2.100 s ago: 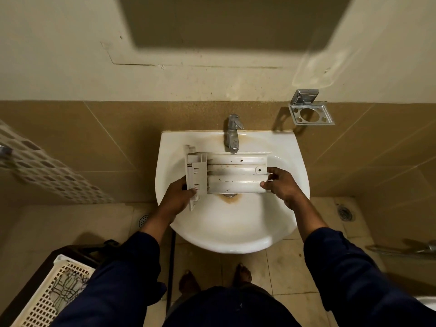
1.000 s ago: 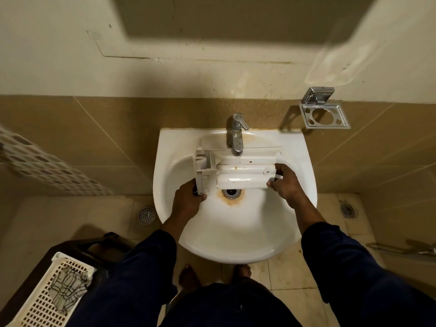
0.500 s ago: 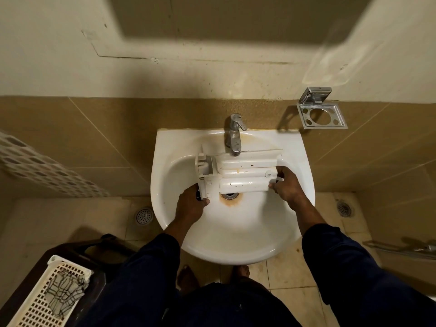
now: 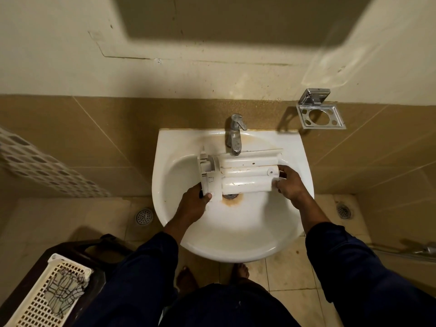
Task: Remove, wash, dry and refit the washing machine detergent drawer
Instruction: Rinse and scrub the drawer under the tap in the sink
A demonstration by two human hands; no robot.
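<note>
White plastic detergent drawer held across a white ceramic basin by both hands.

The long, stained drawer sits lengthwise over the basin's bowl, just under the chrome tap at the basin's back, probably placed to catch water, though no stream can be made out. The left hand curls around the front-panel end and the right hand pinches the far end, keeping it level. Its compartments face away, hidden, and it covers part of the rust-ringed drain. Below and left of the basin, a cream lattice basket is cut off by the frame.
</note>
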